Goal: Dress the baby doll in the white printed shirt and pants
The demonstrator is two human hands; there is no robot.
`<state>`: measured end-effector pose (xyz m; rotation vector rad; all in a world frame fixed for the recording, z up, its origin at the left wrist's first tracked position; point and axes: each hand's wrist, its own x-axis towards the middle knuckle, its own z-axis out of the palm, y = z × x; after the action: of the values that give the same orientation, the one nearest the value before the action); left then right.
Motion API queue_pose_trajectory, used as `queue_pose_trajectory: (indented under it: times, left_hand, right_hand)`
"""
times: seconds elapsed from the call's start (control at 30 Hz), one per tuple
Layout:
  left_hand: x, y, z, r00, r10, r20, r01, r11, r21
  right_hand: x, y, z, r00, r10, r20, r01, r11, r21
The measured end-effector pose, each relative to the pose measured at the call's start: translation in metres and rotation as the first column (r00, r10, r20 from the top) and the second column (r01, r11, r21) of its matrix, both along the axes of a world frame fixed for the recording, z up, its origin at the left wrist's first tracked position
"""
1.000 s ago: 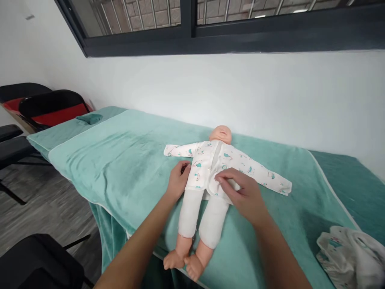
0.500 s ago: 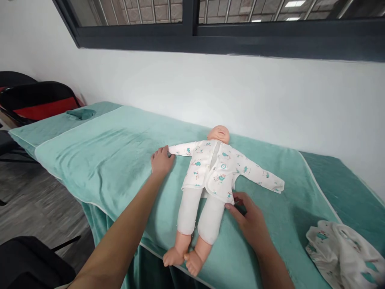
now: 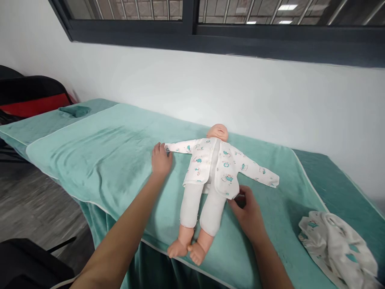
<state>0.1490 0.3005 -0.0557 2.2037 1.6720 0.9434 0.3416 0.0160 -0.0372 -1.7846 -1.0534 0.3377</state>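
Doll (image 3: pixel 214 170) on blanket (image 3: pixel 120 164), feet (image 3: pixel 197 253) at the front edge (image 3: pixel 210 275).
Left hand (image 3: pixel 161 161) on a sleeve (image 3: pixel 183 147), finger grip unclear; right hand (image 3: pixel 247 210) pinching jacket (image 3: pixel 227 170) hem; blanket roomiest leftward.

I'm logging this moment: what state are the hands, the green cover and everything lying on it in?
Doll: on its back, feet bare.
Printed jacket: worn by the doll, front open, sleeves spread.
White leg coverings: on both legs, ending above the feet.
Loose printed cloth: bunched up.
Green cover: spread out, wrinkled.
Left hand: at one cuff, grip unclear.
Right hand: at the jacket's lower corner, apparently pinching it.
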Motion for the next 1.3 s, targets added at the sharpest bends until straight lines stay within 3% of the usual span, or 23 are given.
queue_pose_trajectory:
  times: [0.07, 0.17, 0.3, 0.43, 0.6, 0.73, 0.87, 0.93, 1.03, 1.1, 1.2, 1.3]
  left_hand:
    - [-0.004, -0.017, 0.0, 0.997, -0.069, 0.016, 0.068, 0.996, 0.054]
    - [-0.013, -0.058, -0.002, 0.958, -0.281, -0.053, 0.283, 0.958, 0.043]
    - [-0.026, -0.113, -0.007, 0.889, -0.44, -0.123, 0.446, 0.895, 0.021]
    - [-0.031, -0.135, -0.008, 0.866, -0.493, -0.085, 0.494, 0.869, -0.014]
    - [-0.021, -0.136, -0.002, 0.893, -0.45, -0.012, 0.448, 0.891, -0.068]
    - [-0.014, -0.143, -0.001, 0.915, -0.4, 0.058, 0.403, 0.914, -0.049]
    - [-0.016, -0.148, -0.011, 0.955, -0.251, 0.16, 0.251, 0.968, 0.018]
    - [-0.017, -0.149, -0.016, 0.956, -0.198, 0.214, 0.193, 0.98, 0.045]
    - [-0.017, -0.148, -0.021, 0.945, -0.173, 0.278, 0.16, 0.985, 0.067]
    - [-0.017, -0.149, -0.021, 0.943, -0.165, 0.288, 0.151, 0.986, 0.069]
    - [-0.016, -0.15, -0.02, 0.955, -0.155, 0.252, 0.147, 0.988, 0.049]
    - [-0.018, -0.152, -0.02, 0.959, -0.144, 0.245, 0.14, 0.99, 0.034]
  right_hand:
    - [-0.003, 0.003, -0.002, 0.983, -0.023, 0.184, 0.041, 0.994, -0.097]
    - [-0.006, 0.008, -0.003, 0.921, -0.046, 0.388, 0.124, 0.976, -0.179]
    - [-0.006, 0.013, -0.002, 0.895, -0.051, 0.444, 0.181, 0.949, -0.257]
    - [-0.004, 0.013, 0.0, 0.919, -0.059, 0.39, 0.182, 0.94, -0.287]
    - [-0.008, 0.006, 0.007, 0.967, -0.149, 0.206, 0.198, 0.949, -0.244]
    - [-0.021, 0.002, 0.011, 0.947, -0.185, 0.262, 0.266, 0.909, -0.32]
    - [-0.035, -0.004, 0.011, 0.927, -0.234, 0.293, 0.342, 0.847, -0.406]
    - [-0.037, -0.008, 0.011, 0.942, -0.276, 0.189, 0.328, 0.875, -0.357]
    - [-0.034, -0.012, 0.012, 0.941, -0.327, -0.09, 0.309, 0.935, -0.171]
    - [-0.032, -0.013, 0.012, 0.927, -0.32, -0.196, 0.306, 0.947, -0.098]
    - [-0.036, -0.017, 0.01, 0.951, -0.306, -0.053, 0.288, 0.932, -0.219]
    - [-0.04, -0.024, 0.008, 0.955, -0.25, 0.162, 0.295, 0.868, -0.399]
